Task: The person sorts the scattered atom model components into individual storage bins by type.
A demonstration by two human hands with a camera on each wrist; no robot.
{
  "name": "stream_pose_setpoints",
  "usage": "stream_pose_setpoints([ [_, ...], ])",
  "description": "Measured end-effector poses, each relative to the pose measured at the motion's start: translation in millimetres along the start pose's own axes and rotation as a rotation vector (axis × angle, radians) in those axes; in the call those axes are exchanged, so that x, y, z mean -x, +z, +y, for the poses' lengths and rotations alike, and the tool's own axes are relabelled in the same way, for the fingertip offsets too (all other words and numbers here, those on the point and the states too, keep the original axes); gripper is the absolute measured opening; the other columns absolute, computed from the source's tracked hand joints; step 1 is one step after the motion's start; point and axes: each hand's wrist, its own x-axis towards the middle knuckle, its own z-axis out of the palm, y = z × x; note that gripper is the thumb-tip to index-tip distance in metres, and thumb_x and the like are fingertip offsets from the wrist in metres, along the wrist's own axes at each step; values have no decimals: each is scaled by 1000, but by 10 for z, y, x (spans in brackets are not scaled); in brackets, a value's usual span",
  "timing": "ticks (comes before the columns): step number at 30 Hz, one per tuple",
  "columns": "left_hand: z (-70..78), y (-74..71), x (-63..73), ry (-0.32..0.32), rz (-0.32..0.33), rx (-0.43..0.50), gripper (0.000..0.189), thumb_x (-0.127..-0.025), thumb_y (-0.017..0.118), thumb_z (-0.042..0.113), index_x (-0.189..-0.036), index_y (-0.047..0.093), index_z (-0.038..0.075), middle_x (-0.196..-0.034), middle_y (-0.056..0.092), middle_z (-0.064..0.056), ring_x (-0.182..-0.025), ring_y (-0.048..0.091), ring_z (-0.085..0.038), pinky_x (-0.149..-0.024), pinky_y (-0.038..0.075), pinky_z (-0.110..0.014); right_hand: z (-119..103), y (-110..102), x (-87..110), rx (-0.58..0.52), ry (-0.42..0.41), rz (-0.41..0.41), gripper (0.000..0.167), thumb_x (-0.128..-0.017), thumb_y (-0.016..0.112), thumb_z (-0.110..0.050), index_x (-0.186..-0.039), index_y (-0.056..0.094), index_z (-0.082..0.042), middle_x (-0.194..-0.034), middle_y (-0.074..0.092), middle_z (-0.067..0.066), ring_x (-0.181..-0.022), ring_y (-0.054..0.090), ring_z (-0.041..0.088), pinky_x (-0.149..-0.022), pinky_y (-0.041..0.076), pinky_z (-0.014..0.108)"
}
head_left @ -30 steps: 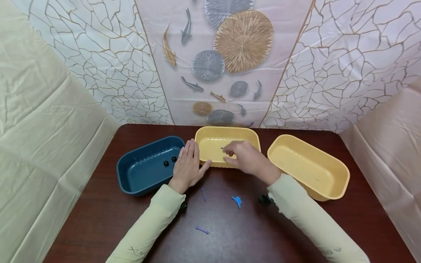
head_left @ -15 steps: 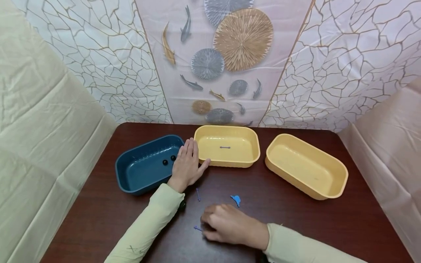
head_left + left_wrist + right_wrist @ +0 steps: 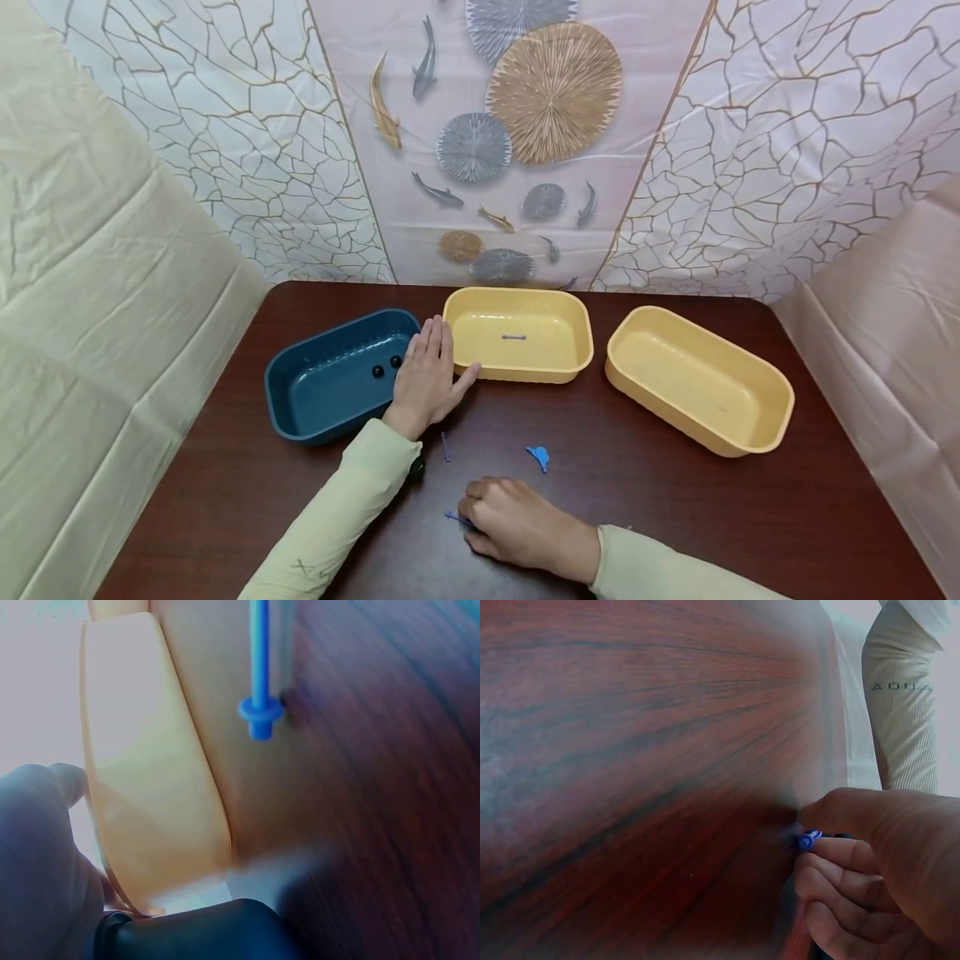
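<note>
My left hand (image 3: 429, 379) rests with straight fingers between the dark blue tub (image 3: 279, 408) and the middle yellow tub (image 3: 525, 373), thumb near the yellow rim. My right hand (image 3: 517, 527) is low over the front of the table. Its thumb and curled index finger pinch a thin blue-purple rod (image 3: 453, 517) with flanged ends; one end (image 3: 808, 840) pokes out between them in the right wrist view, and the rest is hidden. A similar rod (image 3: 446, 447) lies near my left wrist, and another rod (image 3: 513, 337) is inside the middle yellow tub.
Black balls (image 3: 378, 372) sit in the blue tub. A small bright blue piece (image 3: 539, 457) lies at mid-table. Another yellow tub (image 3: 697, 423) stands angled at the right. A black object (image 3: 417, 468) shows beside my left sleeve. Patterned cloth (image 3: 555, 92) hangs behind the table.
My right hand has left the middle yellow tub, where a rod now lies in view, and come down to the rod at the front. The rod near my left wrist shifted left. My left hand stayed.
</note>
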Motion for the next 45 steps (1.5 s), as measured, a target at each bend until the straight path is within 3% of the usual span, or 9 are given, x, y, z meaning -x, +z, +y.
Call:
stream_pose_setpoints([
  [12, 16, -19, 7, 2, -12, 6, 92, -108, 41, 62, -166, 18, -6, -175, 19, -24, -165, 19, -36, -135, 20, -49, -15, -12, -31, -18, 38, -28, 14, -93, 77, -16, -81, 71, -19, -75, 62, -7, -66, 59, 2, -57, 47, 15],
  [20, 15, -18, 7, -13, -26, -2, 91, -108, 39, 62, -166, 18, -5, -176, 18, -23, -165, 18, -36, -135, 19, -49, 130, -143, 39, -150, 56, -49, 30, -89, 76, -10, -68, 56, -20, -67, 50, -11, -57, 38, -4, -51, 29, 11],
  [31, 17, -18, 4, -9, -28, 15, 92, -108, 40, 62, -166, 18, -5, -176, 17, -24, -166, 17, -36, -135, 19, -50, 501, -547, 172, -154, 72, 69, 25, -84, 78, -10, -71, 59, -18, -69, 50, -12, -59, 42, -4, -52, 36, 10],
  [45, 31, -22, -3, -26, -44, 5, 93, -107, 39, 63, -167, 15, -4, -177, 15, -22, -166, 16, -35, -135, 18, -49, 929, -1263, 206, -19, 111, 209, 15, -83, 78, -6, -76, 69, -16, -72, 61, -7, -66, 52, 1, -59, 47, 17],
])
